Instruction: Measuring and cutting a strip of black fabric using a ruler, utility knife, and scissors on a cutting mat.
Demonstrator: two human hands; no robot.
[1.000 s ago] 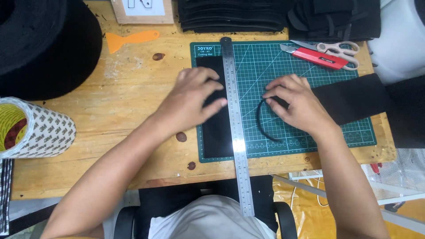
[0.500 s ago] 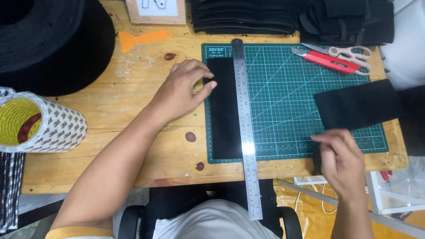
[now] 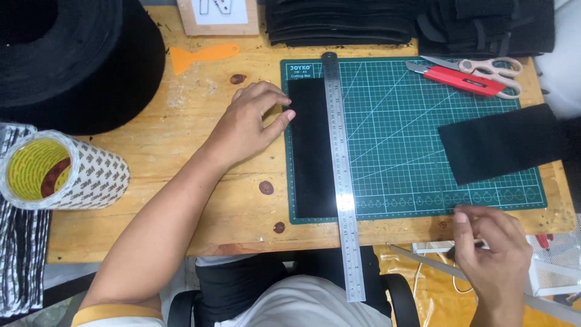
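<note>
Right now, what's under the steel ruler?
Under the ruler lies the green cutting mat, and the right edge of a black strip meets it. Its near end overhangs the table. Whether the strip runs under the ruler is hidden.

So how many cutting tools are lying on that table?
2, both at the green cutting mat's top right corner: a red utility knife and pale-handled scissors just behind it. Others may be hidden off-frame.

White card sign [image 3: 219, 13] in wooden frame, table's far edge.
</note>
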